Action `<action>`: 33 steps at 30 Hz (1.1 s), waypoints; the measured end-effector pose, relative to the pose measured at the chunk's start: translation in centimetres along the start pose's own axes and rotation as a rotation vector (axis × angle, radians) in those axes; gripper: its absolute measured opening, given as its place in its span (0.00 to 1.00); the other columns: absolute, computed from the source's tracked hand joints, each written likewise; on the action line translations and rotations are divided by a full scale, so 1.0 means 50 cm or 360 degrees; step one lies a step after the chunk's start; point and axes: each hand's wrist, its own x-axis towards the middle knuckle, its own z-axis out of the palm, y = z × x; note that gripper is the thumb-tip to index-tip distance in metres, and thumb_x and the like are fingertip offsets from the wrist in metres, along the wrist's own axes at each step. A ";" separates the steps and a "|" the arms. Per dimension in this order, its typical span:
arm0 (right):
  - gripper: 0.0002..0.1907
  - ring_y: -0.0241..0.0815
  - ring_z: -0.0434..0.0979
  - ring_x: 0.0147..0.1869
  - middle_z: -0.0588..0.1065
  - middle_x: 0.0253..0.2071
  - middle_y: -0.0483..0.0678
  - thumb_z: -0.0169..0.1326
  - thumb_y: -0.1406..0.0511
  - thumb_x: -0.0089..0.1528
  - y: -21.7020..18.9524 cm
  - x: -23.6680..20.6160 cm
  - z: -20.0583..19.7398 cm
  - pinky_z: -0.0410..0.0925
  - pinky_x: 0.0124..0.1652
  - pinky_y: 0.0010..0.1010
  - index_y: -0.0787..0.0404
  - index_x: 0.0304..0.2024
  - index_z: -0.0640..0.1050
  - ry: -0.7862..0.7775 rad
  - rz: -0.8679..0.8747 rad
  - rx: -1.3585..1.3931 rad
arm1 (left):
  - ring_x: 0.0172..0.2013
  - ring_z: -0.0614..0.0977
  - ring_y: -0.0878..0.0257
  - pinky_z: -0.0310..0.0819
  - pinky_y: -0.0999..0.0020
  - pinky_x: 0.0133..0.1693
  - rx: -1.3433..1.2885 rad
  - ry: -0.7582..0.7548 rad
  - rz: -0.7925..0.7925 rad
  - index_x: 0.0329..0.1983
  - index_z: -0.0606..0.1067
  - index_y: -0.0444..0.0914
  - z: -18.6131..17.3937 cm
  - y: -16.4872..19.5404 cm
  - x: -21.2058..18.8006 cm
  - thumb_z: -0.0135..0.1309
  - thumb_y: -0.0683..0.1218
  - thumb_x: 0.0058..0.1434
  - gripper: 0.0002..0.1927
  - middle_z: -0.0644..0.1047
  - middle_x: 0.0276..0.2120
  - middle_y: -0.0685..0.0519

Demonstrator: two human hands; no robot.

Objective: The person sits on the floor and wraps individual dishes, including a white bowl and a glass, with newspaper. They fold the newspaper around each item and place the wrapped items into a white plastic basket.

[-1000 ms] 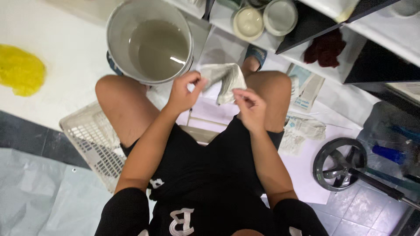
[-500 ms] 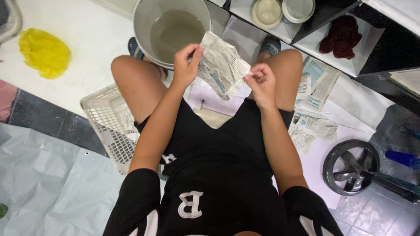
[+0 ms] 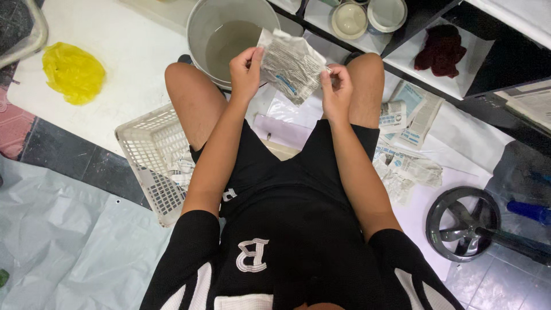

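A crumpled, damp-looking sheet of grey printed newspaper (image 3: pixel 291 64) is held up between both hands, spread out above the person's knees and just in front of a round grey bucket half full of murky water (image 3: pixel 227 35). The left hand (image 3: pixel 245 70) pinches the sheet's left edge, thumb and fingers closed on the paper near its upper corner. The right hand (image 3: pixel 337 87) grips the right edge lower down, fingers curled tight on it, so the sheet hangs tilted, its lower corner dropping between the two hands.

The person sits with bare knees apart on a white floor. To the left, beside the thigh, stands a white perforated plastic basket (image 3: pixel 150 156) with scraps of paper inside. Farther left lies a crumpled yellow plastic bag (image 3: pixel 73 73). To the right of the right knee, loose folded newspapers (image 3: pixel 408 115) lie on the floor, with more crumpled sheets nearer. At the far right stands a black round fan base (image 3: pixel 464 223). On the far shelf sit two pale round bowls (image 3: pixel 367 16) and a dark red cloth (image 3: pixel 442 50).
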 end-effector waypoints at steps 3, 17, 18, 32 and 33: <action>0.12 0.30 0.69 0.54 0.69 0.55 0.43 0.45 0.64 0.74 -0.013 -0.003 -0.007 0.67 0.51 0.23 0.65 0.42 0.76 -0.0248 -0.0249 -0.0039 | 0.27 0.66 0.76 0.60 0.75 0.28 -0.0014 -0.0017 0.0025 0.42 0.80 0.30 0.014 0.005 -0.003 0.53 0.48 0.73 0.15 0.70 0.25 0.63; 0.16 0.29 0.75 0.41 0.78 0.53 0.46 0.52 0.72 0.69 0.010 -0.014 -0.011 0.71 0.34 0.22 0.63 0.60 0.77 0.0084 0.0226 -0.0249 | 0.42 0.71 0.68 0.66 0.72 0.44 -0.0177 0.0027 0.0298 0.36 0.75 0.29 0.013 0.012 -0.003 0.50 0.46 0.74 0.15 0.72 0.43 0.49; 0.18 0.30 0.78 0.46 0.75 0.58 0.45 0.51 0.72 0.69 0.004 -0.010 -0.013 0.76 0.36 0.23 0.61 0.61 0.75 0.0118 0.0294 -0.0044 | 0.50 0.71 0.63 0.65 0.71 0.50 -0.0202 -0.0116 0.0435 0.32 0.73 0.30 0.002 0.014 -0.001 0.49 0.44 0.72 0.14 0.70 0.53 0.43; 0.30 0.42 0.73 0.67 0.72 0.63 0.52 0.58 0.81 0.60 -0.007 -0.011 -0.047 0.67 0.67 0.34 0.70 0.65 0.71 0.0027 -0.0145 -0.0040 | 0.32 0.85 0.55 0.79 0.60 0.29 -0.0497 -0.0865 -0.1084 0.55 0.60 0.42 0.001 0.025 -0.009 0.53 0.45 0.61 0.21 0.79 0.48 0.43; 0.30 0.42 0.73 0.67 0.72 0.63 0.52 0.58 0.81 0.60 -0.009 -0.011 -0.046 0.66 0.67 0.33 0.69 0.65 0.70 0.0041 -0.0177 -0.0053 | 0.29 0.83 0.54 0.79 0.61 0.27 -0.0521 -0.0979 -0.1101 0.58 0.60 0.43 -0.003 0.035 -0.006 0.52 0.45 0.62 0.23 0.81 0.46 0.42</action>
